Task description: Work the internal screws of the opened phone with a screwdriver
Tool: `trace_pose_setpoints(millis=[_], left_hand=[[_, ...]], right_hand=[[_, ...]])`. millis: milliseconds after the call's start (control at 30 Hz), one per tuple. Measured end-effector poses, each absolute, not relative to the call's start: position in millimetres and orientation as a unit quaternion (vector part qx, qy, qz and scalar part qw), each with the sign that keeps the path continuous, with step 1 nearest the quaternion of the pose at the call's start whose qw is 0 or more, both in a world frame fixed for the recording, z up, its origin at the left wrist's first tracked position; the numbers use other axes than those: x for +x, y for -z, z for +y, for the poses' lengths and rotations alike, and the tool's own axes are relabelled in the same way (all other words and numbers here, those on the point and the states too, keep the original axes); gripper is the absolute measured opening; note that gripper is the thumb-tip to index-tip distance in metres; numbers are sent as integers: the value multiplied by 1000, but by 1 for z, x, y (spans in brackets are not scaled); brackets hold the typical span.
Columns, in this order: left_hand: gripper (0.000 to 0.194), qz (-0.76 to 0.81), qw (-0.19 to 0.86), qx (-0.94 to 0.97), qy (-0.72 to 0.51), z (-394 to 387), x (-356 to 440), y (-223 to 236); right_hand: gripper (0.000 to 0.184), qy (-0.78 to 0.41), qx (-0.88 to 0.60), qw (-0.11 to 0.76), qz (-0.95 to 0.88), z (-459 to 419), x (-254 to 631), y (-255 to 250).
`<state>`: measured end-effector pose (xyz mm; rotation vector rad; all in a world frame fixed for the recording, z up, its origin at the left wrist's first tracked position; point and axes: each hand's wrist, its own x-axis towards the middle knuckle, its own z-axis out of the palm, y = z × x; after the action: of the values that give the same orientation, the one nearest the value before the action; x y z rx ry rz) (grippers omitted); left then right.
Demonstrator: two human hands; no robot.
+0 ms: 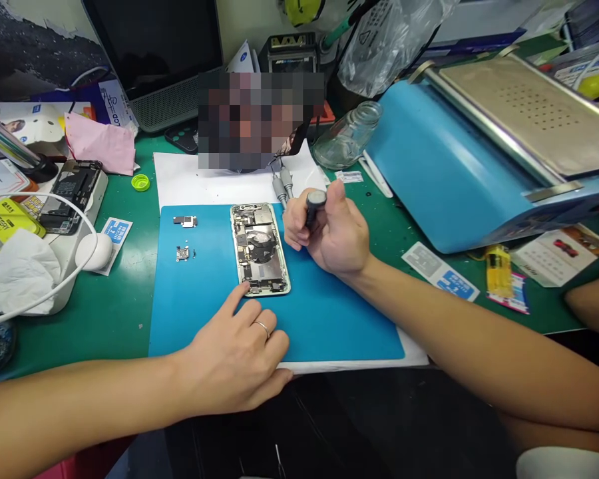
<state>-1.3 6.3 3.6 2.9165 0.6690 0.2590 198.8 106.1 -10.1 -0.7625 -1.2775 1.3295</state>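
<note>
An opened smartphone (262, 256) with bare inner parts lies on a blue mat (339, 319). My left hand (244, 349) is at its near end, the index finger stretched out and touching its lower left corner; the other fingers bend loosely and hold nothing. Beside the phone's upper right, my right hand (334, 226) is closed around a dark screwdriver (315, 206), its grey cap facing me and its tip hidden. Left of the phone on the mat rest a small metal-and-black phone part (185, 221), a small metal bracket (182, 253) and tiny loose pieces.
A blue machine with a perforated plate (404, 159) stands at the right, a glass jar (347, 136) beside it. On the left are another opened phone (72, 196), a crumpled tissue (20, 269) and a white cable (87, 223). A green cap (140, 182) lies near the mat.
</note>
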Motion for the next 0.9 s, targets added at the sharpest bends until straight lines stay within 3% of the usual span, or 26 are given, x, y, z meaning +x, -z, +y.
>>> trace_pose_setpoints(millis=[367,900], left_hand=[[29,222,66,969,-90,7,-1,-4],[28,223,63,969,-89,6,-1,-4]], right_hand=[[61,-461,-282,555,-632,98,203,13],[48,-395,-207,528,-723,89,203,5]])
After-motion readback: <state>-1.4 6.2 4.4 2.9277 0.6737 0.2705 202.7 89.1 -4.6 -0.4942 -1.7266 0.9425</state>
